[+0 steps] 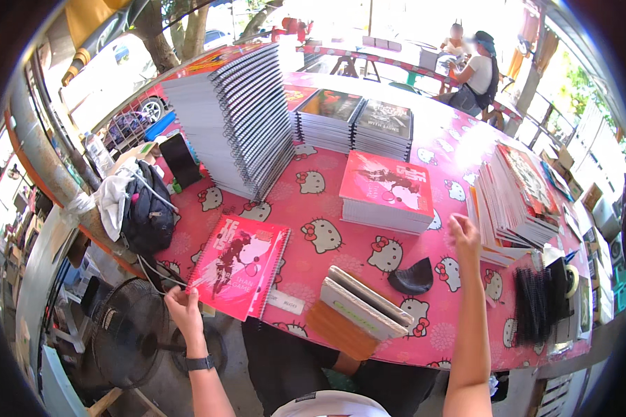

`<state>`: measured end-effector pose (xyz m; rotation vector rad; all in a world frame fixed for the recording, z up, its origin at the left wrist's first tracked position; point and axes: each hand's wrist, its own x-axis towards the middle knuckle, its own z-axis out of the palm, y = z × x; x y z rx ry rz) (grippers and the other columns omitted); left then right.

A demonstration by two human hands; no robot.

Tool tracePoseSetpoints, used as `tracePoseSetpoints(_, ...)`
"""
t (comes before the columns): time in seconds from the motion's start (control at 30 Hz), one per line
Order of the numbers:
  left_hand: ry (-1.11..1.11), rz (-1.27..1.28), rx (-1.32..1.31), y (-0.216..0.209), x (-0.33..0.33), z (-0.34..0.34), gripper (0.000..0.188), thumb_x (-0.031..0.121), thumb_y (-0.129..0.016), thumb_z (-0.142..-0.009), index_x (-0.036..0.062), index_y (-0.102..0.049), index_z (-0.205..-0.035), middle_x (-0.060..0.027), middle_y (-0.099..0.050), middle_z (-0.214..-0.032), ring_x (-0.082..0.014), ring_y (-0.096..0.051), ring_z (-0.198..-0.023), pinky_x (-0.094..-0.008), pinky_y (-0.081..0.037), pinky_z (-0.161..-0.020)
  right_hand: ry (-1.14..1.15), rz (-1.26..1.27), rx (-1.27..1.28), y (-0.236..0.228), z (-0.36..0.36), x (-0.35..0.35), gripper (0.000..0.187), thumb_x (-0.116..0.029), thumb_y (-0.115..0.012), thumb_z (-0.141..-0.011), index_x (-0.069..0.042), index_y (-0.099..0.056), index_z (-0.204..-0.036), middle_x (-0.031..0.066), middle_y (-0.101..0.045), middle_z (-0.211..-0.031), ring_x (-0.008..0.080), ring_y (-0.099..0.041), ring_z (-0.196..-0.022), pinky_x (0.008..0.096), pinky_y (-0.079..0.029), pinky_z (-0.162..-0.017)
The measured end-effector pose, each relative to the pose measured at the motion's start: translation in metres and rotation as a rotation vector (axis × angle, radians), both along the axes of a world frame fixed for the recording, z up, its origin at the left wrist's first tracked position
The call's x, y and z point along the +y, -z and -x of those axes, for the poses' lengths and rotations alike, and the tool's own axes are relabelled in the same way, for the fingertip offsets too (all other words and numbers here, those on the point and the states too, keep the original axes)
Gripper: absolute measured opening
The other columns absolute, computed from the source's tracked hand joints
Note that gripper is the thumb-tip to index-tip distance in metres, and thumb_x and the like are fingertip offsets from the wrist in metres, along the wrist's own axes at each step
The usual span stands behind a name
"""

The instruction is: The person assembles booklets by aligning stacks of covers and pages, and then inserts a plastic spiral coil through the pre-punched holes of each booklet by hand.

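My left hand is by the lower left corner of a pink spiral notebook, its thumb tip close to the coil edge and its fingers slightly apart. Whether it touches the cover is hard to tell. That notebook lies on top of at least one more, slightly askew, at the table's near left. My right hand is raised over the table with loosely bent fingers and nothing visible in it. It is between a pile of pink-covered booklets and a leaning pile of loose book blocks.
A tall stack of spiral notebooks stands at the back left, shorter dark-covered stacks behind. Nearer are a black curved piece, a board-like block and black binding coils. A fan stands left; two people sit far off.
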<state>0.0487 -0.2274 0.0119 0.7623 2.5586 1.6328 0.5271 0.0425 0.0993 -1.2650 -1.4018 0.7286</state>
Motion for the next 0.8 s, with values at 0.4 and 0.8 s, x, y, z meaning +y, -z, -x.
tracePoseSetpoints(0.4, 0.118, 0.088, 0.581, -0.015, 0.033, -0.004, 0.057, 0.026, -0.068, -0.077, 0.0057, -0.047, -0.126, -0.0172, -0.048, -0.125, -0.0354, -0.041, -0.117, -0.0462, -0.028, -0.101, 0.045, 0.189, -0.057, 0.011, -0.002, 0.063, 0.019, -0.016, -0.071, -0.079, -0.001, -0.063, -0.087, 0.0041, -0.064, -0.07, 0.0088, -0.055, -0.056, 0.0242, -0.043, -0.049)
tracePoseSetpoints(0.8, 0.955, -0.662, -0.264, -0.14, 0.097, -0.183, 0.048, 0.018, -0.058, -0.089, 0.0015, -0.039, -0.131, -0.0107, -0.05, -0.123, -0.0183, -0.046, -0.112, -0.0324, -0.034, -0.097, -0.114, -0.432, 0.123, -0.048, 0.044, -0.167, 0.016, 0.003, -0.065, -0.08, -0.004, -0.053, -0.087, -0.0006, -0.055, -0.08, 0.0064, -0.051, -0.073, 0.023, -0.044, -0.066)
